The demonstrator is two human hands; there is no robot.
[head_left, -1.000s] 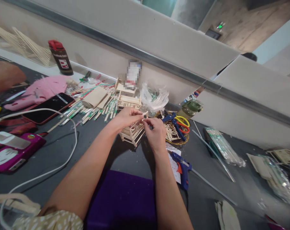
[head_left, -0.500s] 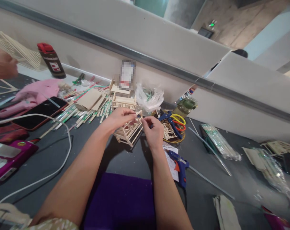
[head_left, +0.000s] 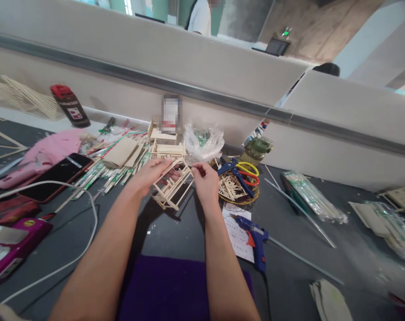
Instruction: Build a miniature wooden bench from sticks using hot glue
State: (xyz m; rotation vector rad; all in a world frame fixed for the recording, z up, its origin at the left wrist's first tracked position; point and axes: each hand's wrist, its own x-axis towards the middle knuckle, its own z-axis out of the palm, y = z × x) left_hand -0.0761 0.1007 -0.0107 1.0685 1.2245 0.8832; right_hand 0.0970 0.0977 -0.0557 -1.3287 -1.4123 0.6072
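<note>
A small model frame of thin wooden sticks (head_left: 169, 196) is tilted over the dark table, between my two hands. My left hand (head_left: 152, 174) grips its left and upper side, some fingers passing behind the sticks. At the upper right corner, the thumb and fingers of my right hand (head_left: 205, 180) are closed in a pinch on the frame; whether a separate small piece is between them I cannot make out. Just behind stands a similar wooden stick piece (head_left: 169, 150), and a phone with a blurred screen (head_left: 171, 113) leans upright beyond it.
Right of my hands, a basket (head_left: 252, 198) holds short sticks, blue cutters (head_left: 229, 167) and scissors (head_left: 249, 174). A blue glue gun (head_left: 256, 236) lies on paper. Stick bundles (head_left: 122, 156), a phone (head_left: 55, 176) and a white cable (head_left: 96, 209) lie left. A partition (head_left: 122, 76) stands behind.
The model has been turned and tilted, and my left hand has shifted to its left side. Another person's hand at the far left is gone; a white-shirted person shows beyond the partition.
</note>
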